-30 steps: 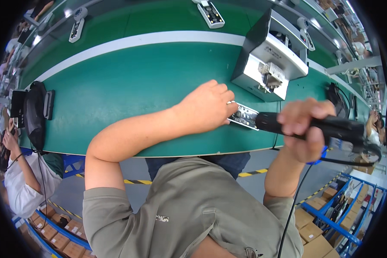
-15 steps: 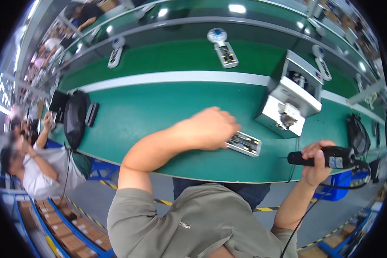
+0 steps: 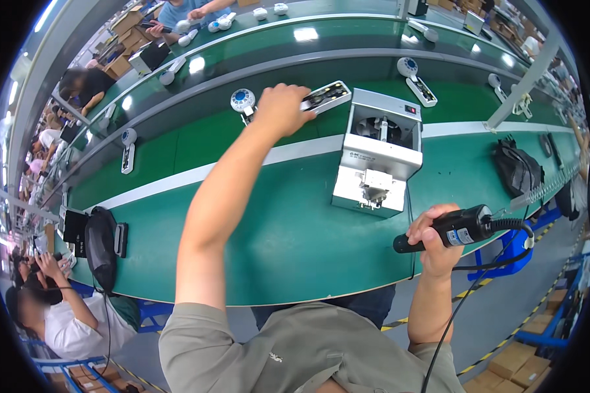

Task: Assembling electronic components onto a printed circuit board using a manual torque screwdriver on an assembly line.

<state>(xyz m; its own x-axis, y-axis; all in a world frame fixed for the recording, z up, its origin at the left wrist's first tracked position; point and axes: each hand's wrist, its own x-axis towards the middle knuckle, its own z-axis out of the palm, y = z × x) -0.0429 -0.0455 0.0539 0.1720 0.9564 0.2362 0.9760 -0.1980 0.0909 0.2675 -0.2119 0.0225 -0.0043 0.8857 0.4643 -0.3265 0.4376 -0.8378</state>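
Observation:
My left hand (image 3: 280, 112) is stretched far out over the dark green strip at the back. Its fingers are closed on a white handheld device housing (image 3: 328, 97), whose open long body shows a dark circuit board with small yellowish parts. The hand covers its other end. Just left of that hand lies a similar device (image 3: 242, 100) with a round, blue-marked head, its body partly hidden by the wrist. My right hand (image 3: 434, 237) grips a black electric screwdriver (image 3: 462, 228) over the table's front right, tip pointing left, its cable trailing right.
A silver box-shaped machine (image 3: 377, 157) stands right of centre on the green table (image 3: 255, 236). More devices (image 3: 421, 90) lie along the back strip. A black bag (image 3: 101, 249) sits at the left, another (image 3: 514, 167) at the right. A person (image 3: 78, 321) is seated at the left.
My left hand has carried the device from the table's front up to the back strip. My right hand still holds the screwdriver. The view has shifted, placing the machine further left.

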